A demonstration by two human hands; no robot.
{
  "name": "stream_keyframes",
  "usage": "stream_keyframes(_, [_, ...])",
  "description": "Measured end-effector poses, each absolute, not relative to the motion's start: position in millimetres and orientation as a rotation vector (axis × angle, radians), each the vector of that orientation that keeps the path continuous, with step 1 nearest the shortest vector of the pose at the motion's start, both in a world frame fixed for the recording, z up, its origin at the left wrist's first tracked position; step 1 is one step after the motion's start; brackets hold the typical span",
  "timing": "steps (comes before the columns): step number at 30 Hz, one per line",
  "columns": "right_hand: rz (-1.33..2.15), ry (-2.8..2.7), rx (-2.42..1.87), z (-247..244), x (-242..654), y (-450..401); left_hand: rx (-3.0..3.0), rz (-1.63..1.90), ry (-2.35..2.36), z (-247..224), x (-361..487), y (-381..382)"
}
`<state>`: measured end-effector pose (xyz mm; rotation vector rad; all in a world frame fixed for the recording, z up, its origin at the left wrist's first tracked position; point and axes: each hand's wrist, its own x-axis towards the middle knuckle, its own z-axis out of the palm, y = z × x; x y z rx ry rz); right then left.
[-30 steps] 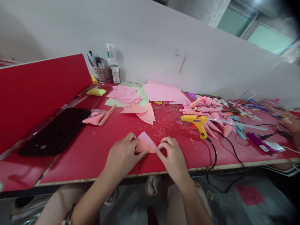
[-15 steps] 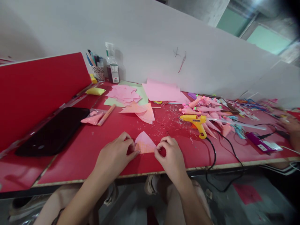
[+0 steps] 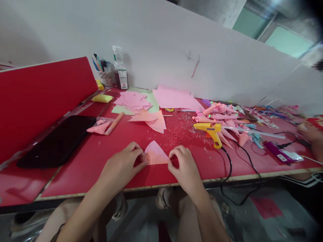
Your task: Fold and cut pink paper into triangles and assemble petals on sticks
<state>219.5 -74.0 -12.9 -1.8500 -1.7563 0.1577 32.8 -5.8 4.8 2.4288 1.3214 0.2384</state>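
Observation:
A small fan-shaped piece of pink paper (image 3: 155,154), orange-tinted toward its lower edge, lies on the red tabletop (image 3: 156,176) between my hands. My left hand (image 3: 126,163) pinches its left corner between thumb and fingers. At the opposite corner, my right hand (image 3: 184,164) has thumb and index finger closed on the paper's tip. Just beyond it are similar cut paper pieces (image 3: 157,122), overlapping. To the right of my hands rests a yellow glue gun (image 3: 209,129) with a clear glue stick in its back, beside a heap of pink paper cones (image 3: 222,114).
A black phone (image 3: 58,141) and a bag of pink clay (image 3: 99,126) lie at left. Behind stand a pen cup (image 3: 105,78) and a bottle (image 3: 122,75). The glue gun's black cable hangs over the front edge. Another person's hand (image 3: 310,131) is at far right near a purple power strip (image 3: 280,153).
Both hands keep their places at the paper's two corners, shifting only very slightly. The paper stays flat in the same spot.

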Motion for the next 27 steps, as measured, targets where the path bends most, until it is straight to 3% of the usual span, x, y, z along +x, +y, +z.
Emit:
stream_keyframes(13, [0.274, -1.915, -1.517, -12, 223, -78, 2.508, 0.313, 1.07, 0, 26, 5])
stream_keyframes(18, [0.258, -2.104, -1.609, -9, 210, -80, 2.636, 0.434, 1.136, -4, 36, 1])
stream_keyframes(27, [0.245, -2.07, -1.715, -3, 208, -85, 2.762, 0.462, 0.834, -9, 47, -8])
